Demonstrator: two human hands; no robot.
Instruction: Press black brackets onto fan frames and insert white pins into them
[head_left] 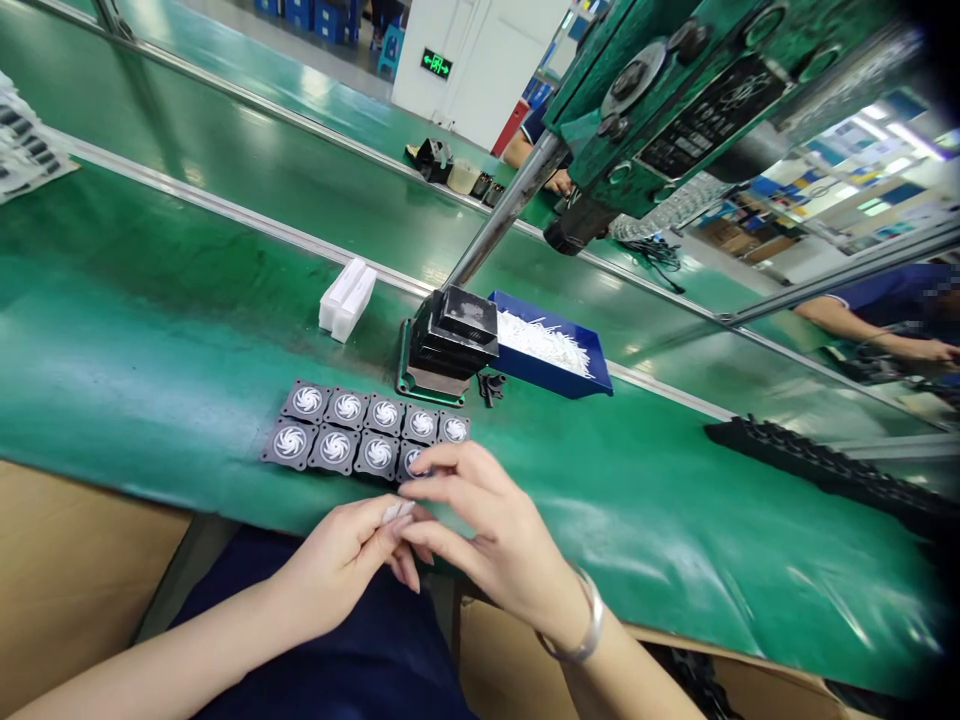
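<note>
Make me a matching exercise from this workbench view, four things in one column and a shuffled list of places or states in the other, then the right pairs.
Things:
1. Left hand
2. Blue tray
3. Black squares with white swirls
4. Silver bracelet

Places or states:
A. Around the right wrist
B. In two rows on the green surface
C. Pinching a small white piece
D. Filled with thin white pieces

Pairs: 1-C, 2-D, 3-B, 4-A

2 fan rows [377, 453] on tbl [150, 380] | bin [540, 372] R of press base [454, 338]
</note>
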